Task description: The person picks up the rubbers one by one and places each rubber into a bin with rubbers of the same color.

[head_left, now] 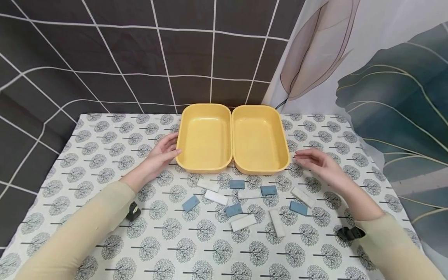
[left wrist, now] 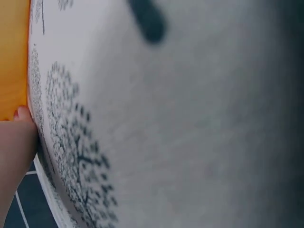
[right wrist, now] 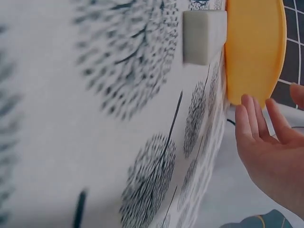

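Note:
Two yellow trays stand side by side at the back of the table, the left tray (head_left: 204, 169) against the right tray (head_left: 260, 171). My left hand (head_left: 159, 157) is at the left tray's outer wall, its thumb tip right at the rim and its fingers loosely extended along the side. Just off the right tray's outer side, my right hand (head_left: 320, 165) is held with relaxed fingers and nothing in it. In the right wrist view its palm (right wrist: 270, 152) shows bare, fingers pointing towards the yellow wall. Both trays have bare bottoms.
In front of the trays lie several blue blocks (head_left: 233, 210) and several white blocks (head_left: 243, 223), scattered flat on the tree-print tablecloth (head_left: 185, 249). One white block (head_left: 303, 196) and one blue block (head_left: 298, 207) lie near the right forearm. A dark checked curtain (head_left: 140, 50) hangs behind.

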`<state>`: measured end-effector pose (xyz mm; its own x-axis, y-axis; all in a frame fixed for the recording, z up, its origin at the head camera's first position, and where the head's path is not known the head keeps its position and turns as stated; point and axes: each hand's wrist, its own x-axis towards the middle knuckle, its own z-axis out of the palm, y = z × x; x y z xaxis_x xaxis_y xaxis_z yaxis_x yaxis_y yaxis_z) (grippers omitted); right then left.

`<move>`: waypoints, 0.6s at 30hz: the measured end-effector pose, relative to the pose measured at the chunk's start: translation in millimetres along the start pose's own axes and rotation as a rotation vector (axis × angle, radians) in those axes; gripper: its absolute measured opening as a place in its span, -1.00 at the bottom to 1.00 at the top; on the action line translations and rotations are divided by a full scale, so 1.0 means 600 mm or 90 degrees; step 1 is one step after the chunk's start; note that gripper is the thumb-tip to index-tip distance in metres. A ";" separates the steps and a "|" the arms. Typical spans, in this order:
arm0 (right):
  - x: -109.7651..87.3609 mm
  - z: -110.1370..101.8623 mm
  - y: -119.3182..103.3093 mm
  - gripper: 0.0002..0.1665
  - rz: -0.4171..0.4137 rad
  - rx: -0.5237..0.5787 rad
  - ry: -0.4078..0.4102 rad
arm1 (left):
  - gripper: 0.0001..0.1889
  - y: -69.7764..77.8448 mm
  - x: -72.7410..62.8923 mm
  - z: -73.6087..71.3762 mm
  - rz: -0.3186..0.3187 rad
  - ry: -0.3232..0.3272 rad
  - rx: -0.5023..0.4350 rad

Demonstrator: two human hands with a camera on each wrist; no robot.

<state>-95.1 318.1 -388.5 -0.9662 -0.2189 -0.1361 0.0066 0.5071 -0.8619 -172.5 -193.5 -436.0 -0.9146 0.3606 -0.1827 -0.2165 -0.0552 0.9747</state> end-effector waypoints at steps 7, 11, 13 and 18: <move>-0.032 -0.013 0.018 -0.50 0.004 -0.022 -0.044 | -0.20 -0.002 -0.002 0.000 -0.001 -0.009 -0.020; -0.044 -0.015 0.032 -0.52 0.002 -0.036 -0.069 | -0.22 -0.004 -0.002 0.001 0.008 -0.012 -0.020; -0.049 -0.015 0.039 -0.53 0.001 -0.045 -0.080 | -0.22 -0.005 -0.001 0.001 0.011 -0.012 -0.021; -0.058 -0.015 0.054 -0.54 0.009 -0.046 -0.107 | -0.22 -0.007 -0.001 -0.001 0.021 -0.010 -0.016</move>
<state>-63.6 349.7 -407.0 -0.9094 -0.3442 -0.2334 -0.0037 0.5680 -0.8230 -171.4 -193.7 -439.9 -0.9160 0.3728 -0.1482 -0.1950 -0.0910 0.9766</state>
